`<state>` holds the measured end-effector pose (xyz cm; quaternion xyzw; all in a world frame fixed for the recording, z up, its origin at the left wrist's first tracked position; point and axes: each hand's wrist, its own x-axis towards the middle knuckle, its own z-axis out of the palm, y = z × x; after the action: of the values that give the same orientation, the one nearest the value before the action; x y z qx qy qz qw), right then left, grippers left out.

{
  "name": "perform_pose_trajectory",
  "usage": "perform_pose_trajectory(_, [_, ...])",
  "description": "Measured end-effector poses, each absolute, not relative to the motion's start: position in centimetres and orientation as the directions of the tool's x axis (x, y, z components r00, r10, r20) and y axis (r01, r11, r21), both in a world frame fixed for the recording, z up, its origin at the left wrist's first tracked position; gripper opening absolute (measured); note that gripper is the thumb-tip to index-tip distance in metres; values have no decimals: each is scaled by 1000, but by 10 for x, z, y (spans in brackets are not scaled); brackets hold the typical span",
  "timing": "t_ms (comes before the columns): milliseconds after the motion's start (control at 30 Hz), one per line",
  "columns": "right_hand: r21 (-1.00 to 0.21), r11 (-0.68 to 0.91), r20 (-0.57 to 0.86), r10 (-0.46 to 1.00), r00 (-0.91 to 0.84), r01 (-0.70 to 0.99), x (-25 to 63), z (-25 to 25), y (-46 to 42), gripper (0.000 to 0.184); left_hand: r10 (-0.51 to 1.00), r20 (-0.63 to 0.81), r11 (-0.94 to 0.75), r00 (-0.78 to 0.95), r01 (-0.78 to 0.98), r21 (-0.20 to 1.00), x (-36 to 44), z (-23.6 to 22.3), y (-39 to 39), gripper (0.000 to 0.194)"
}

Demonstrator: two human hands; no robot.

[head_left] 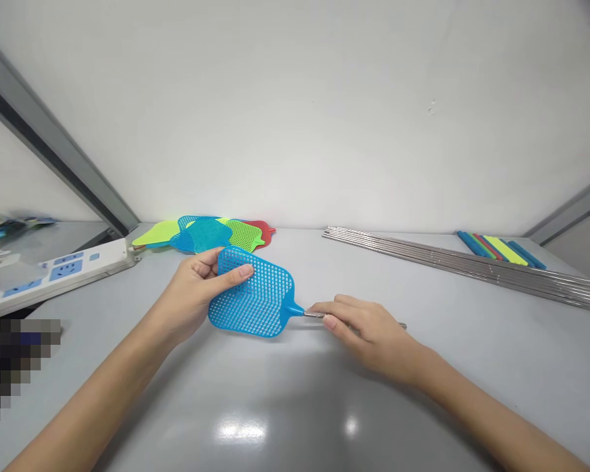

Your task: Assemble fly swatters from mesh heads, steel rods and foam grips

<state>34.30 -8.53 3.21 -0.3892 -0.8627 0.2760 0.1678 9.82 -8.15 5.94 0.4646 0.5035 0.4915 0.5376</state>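
Above a smooth grey worktop [295, 387], we are pinching a blue plastic mesh paddle [260, 301], at centre, in our left hand [199, 285]; our right hand [366, 328] is pinching a thin silver metal rod [313, 314] at the paddle's neck. Multicoloured mesh paddles [204, 233] are lying far left.

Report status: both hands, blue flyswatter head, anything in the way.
Left hand pinching blue mesh flyswatter head. Right hand holding metal rod, its tip at the head's neck. Nothing seen blocking; more flyswatter heads piled behind.
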Motion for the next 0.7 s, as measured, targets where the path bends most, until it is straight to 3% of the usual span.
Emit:
perform_pose_trajectory(233, [-643, 517, 110, 793, -600, 565, 343, 28, -80, 26, 951, -288, 301, 112, -135, 944, 104, 58, -85, 19])
perform_pose_trajectory(500, [-539, 580, 109, 767, -632, 611, 346, 26, -78, 24, 971, -234, 232, 57, 46, 972, 103, 47, -86, 25])
perform_pose_trajectory(700, [-507, 592, 89, 759, -645, 626, 347, 21, -77, 25, 970, -238, 236, 48, 34, 971, 108, 40, -86, 26])
